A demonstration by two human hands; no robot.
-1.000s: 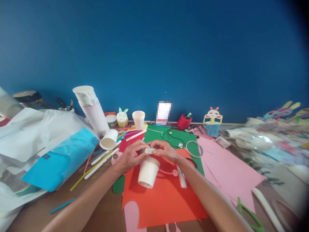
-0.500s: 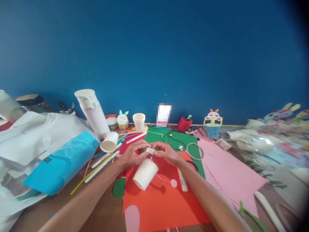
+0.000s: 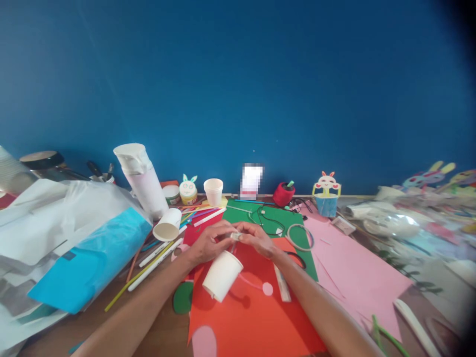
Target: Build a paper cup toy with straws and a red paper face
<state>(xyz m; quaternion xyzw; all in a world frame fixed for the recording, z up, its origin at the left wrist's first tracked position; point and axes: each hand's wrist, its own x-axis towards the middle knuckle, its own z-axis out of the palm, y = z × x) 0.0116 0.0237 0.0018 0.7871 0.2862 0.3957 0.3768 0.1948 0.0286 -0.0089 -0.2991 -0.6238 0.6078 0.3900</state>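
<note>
Between the fingertips of my left hand (image 3: 212, 242) and my right hand (image 3: 256, 238) is a small pale, shiny piece (image 3: 235, 236), its kind unclear. Both hands are closed in a pinch on it. Just below hangs a white paper cup (image 3: 223, 275), tilted, joined to the piece by a thin pale stem (image 3: 233, 247). From the cup's side a thin pink strip (image 3: 250, 282) leads to a pink disc (image 3: 267, 289). Orange-red paper (image 3: 245, 327) lies beneath. Fingers partly cover the small piece.
Left are a tipped paper cup (image 3: 167, 224), a white bottle (image 3: 143, 183), markers (image 3: 159, 265) and a blue plastic packet (image 3: 92, 263). Behind stand stacked cups (image 3: 213, 192) and a rabbit-faced blue cup (image 3: 326, 204). Right are pink paper (image 3: 357, 267), a tape ring (image 3: 300, 237) and plastic bags (image 3: 394, 223).
My fingers have drawn closer together around the small pale piece, now more covered. The cup still hangs tilted below it. The whole view has shifted slightly.
</note>
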